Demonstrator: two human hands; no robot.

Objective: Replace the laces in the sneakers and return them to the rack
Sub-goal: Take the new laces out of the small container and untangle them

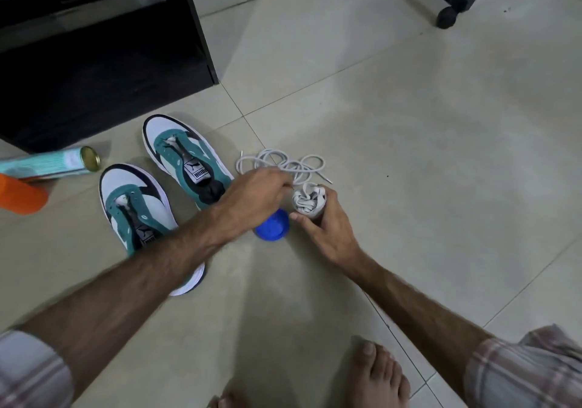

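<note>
Surroundings: blue lid (272,223) on floor under left forearm; spray can (50,163) beside sneakers (157,187)
Loose lace (280,163): just beyond left hand (255,199), pinching it
Right hand (324,221): gripping container (310,203) stuffed with laces

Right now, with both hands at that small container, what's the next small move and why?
Probably draw the bundled lace up out of the container with the left hand. The right hand already holds the container steady, its blue lid lies off on the floor, and the left fingertips are at the bundle. Both sneakers sit unlaced, waiting.
</note>
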